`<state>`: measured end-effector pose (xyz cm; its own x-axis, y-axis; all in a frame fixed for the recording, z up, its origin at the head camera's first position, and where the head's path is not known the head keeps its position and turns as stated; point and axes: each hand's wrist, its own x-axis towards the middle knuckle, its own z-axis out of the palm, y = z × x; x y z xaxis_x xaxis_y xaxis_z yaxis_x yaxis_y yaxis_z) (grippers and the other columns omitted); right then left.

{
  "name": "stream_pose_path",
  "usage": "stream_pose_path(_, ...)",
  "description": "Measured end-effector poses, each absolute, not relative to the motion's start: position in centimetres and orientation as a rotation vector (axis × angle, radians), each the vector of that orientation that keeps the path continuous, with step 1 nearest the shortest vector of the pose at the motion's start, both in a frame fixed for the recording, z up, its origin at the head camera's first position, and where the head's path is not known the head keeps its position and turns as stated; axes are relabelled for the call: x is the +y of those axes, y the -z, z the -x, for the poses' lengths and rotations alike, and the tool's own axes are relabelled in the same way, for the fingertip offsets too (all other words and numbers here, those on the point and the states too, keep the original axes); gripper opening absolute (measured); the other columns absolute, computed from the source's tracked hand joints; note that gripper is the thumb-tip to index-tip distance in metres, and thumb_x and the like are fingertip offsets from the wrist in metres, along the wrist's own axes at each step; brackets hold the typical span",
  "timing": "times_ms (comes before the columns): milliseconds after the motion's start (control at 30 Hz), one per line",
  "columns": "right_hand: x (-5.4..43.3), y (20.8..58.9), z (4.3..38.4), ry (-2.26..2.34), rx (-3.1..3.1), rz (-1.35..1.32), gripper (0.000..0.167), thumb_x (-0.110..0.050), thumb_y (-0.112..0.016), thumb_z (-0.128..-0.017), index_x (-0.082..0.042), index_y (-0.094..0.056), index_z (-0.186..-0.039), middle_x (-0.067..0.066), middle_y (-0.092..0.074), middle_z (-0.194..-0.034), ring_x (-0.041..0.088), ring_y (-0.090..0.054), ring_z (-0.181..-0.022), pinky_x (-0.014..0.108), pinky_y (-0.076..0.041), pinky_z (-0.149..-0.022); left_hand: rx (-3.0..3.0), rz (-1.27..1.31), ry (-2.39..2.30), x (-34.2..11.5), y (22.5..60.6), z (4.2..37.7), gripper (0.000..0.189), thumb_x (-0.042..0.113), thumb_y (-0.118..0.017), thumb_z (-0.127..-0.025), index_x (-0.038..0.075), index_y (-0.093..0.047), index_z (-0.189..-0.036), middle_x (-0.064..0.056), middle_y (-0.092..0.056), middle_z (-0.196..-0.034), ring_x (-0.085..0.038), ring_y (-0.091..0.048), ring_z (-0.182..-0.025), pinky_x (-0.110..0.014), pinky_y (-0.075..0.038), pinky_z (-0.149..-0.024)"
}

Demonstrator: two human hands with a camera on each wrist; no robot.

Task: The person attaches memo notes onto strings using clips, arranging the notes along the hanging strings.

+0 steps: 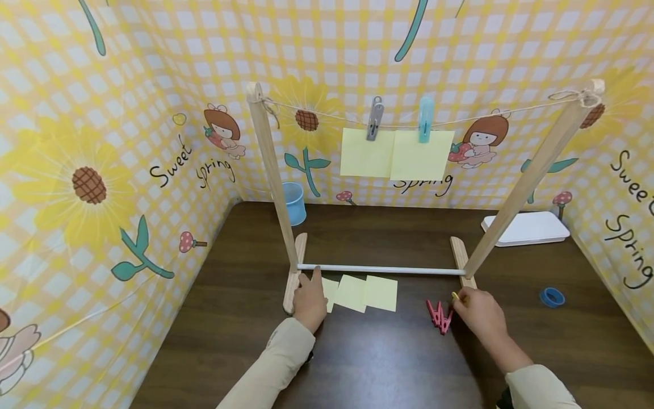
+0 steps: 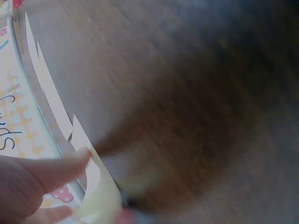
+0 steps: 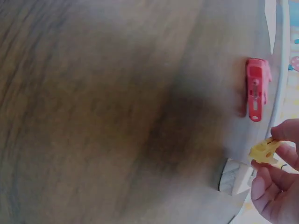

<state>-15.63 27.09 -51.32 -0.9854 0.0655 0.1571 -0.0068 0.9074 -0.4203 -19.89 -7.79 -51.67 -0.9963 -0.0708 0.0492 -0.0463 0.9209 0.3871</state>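
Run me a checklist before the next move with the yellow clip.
1. Yellow clip in hand: ok, pinched by the right hand.
2. Leftmost table note within reach: ok, the left hand touches it.
3. Firm pinch on that note: cannot tell, the wrist view is blurred there.
4. Yellow clip up at the string: not ok, it is well below.
5. Room on the string: ok, bare on both sides of the hung notes.
6. Hung notes clipped: ok, by one gray clip and one blue clip.
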Motion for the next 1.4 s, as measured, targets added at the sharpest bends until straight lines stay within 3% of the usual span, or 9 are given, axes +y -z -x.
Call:
stream_pose_path(133, 27.3, 50.5, 15.9, -0.761, -2.842, 0.036, 0.033, -0.010, -0.067, -0.079, 0.002, -0.055, -0.107, 0.017, -0.061, -0.073, 0.031, -0.057, -0.063, 0.047, -0.045, -0.054, -2.961, 0.010, 0.743, -8.5, 51.5, 19.8, 0.067, -0.017, -0.051, -0.081, 0.010, -0.036, -0.140, -0.032, -0.043, -0.105, -0.023, -0.042, -0.044, -0.032, -0.037, -0.040)
stream_pose_path(233, 27.3, 49.2, 16.2, -0.871, -2.859, -0.008, 0.048, -0.007, -0.065, -0.083, 0.009, -0.045, -0.124, 0.023, -0.062, -0.082, 0.033, -0.059, -0.072, 0.048, -0.047, -0.061, -2.910, 0.051, 0.869, -9.3, 50.4, 19.8, 0.072, -0.020, -0.048, -0.078, 0.008, -0.031, -0.143, -0.030, -0.052, -0.086, -0.024, -0.043, -0.045, -0.032, -0.036, -0.041)
stream_pose_path(333, 27.0, 47.6, 16.5, -0.970, -2.906, -0.072, 0.044, -0.006, -0.061, -0.086, 0.012, -0.046, -0.123, 0.021, -0.061, -0.085, 0.030, -0.058, -0.075, 0.042, -0.047, -0.062, -2.824, 0.042, 1.027, -10.2, 49.0, 20.0, 0.071, -0.018, -0.050, -0.077, 0.004, -0.031, -0.142, -0.028, -0.059, -0.086, -0.030, -0.055, -0.059, -0.036, -0.044, -0.050)
stream_pose_path(467, 26.1, 45.4, 17.0, -1.073, -2.916, -0.172, 0.033, -0.005, -0.057, -0.090, 0.011, -0.051, -0.118, 0.012, -0.057, -0.080, 0.021, -0.050, -0.069, 0.033, -0.041, -0.057, -2.687, -0.063, 1.283, -11.1, 46.4, 20.0, 0.051, -0.008, -0.060, -0.080, -0.002, -0.048, -0.129, -0.027, -0.058, -0.112, -0.036, -0.059, -0.091, -0.041, -0.048, -0.068)
stream_pose_path(567, 25.1, 43.6, 17.4, -1.140, -2.882, -0.272, 0.029, -0.001, -0.055, -0.091, 0.009, -0.052, -0.117, 0.009, -0.057, -0.079, 0.020, -0.052, -0.069, 0.031, -0.042, -0.056, -2.514, -0.168, 1.606, -11.3, 44.3, 20.3, 0.035, 0.000, -0.064, -0.083, -0.005, -0.058, -0.117, -0.024, -0.061, -0.106, -0.030, -0.060, -0.080, -0.033, -0.049, -0.059)
stream_pose_path(700, 23.1, 41.0, 18.1, -1.288, -2.818, -0.387, 0.026, 0.005, -0.053, -0.090, 0.009, -0.052, -0.116, 0.018, -0.063, -0.091, 0.028, -0.061, -0.082, 0.029, -0.048, -0.059, -2.141, -0.271, 2.127, -11.1, 41.9, 20.7, 0.029, 0.001, -0.061, -0.087, -0.005, -0.055, -0.115, -0.019, -0.059, -0.100, -0.018, -0.056, -0.063, -0.024, -0.048, -0.043)
stream_pose_path(800, 21.5, 38.9, 18.5, -1.417, -2.761, -0.447, 0.027, 0.007, -0.053, -0.090, 0.008, -0.051, -0.117, 0.022, -0.061, -0.100, 0.029, -0.061, -0.081, 0.027, -0.049, -0.053, -1.929, -0.262, 2.342, -10.6, 40.3, 20.9, 0.025, 0.000, -0.057, -0.090, -0.003, -0.048, -0.114, -0.015, -0.055, -0.100, -0.017, -0.060, -0.066, -0.029, -0.052, -0.045)
stream_pose_path(1000, 18.1, 33.4, 19.3, -1.651, -2.679, -0.571, 0.032, 0.003, -0.048, -0.094, 0.004, -0.046, -0.126, 0.020, -0.057, -0.105, 0.016, -0.048, -0.051, 0.025, -0.041, -0.039, -1.670, -0.173, 2.511, -9.4, 36.7, 21.9, 0.024, -0.003, -0.058, -0.088, -0.002, -0.049, -0.111, -0.012, -0.055, -0.092, -0.017, -0.063, -0.062, -0.027, -0.053, -0.048)
stream_pose_path(1400, 12.2, 24.2, 20.6, -1.970, -2.501, -0.765, 0.038, -0.011, -0.039, -0.100, 0.000, -0.036, -0.136, 0.016, -0.050, -0.097, 0.017, -0.047, -0.054, 0.028, -0.043, -0.045, -1.449, -0.119, 2.589, -8.0, 31.8, 23.7, 0.024, -0.002, -0.062, -0.086, 0.002, -0.052, -0.108, -0.011, -0.057, -0.095, -0.016, -0.061, -0.072, -0.022, -0.053, -0.057)
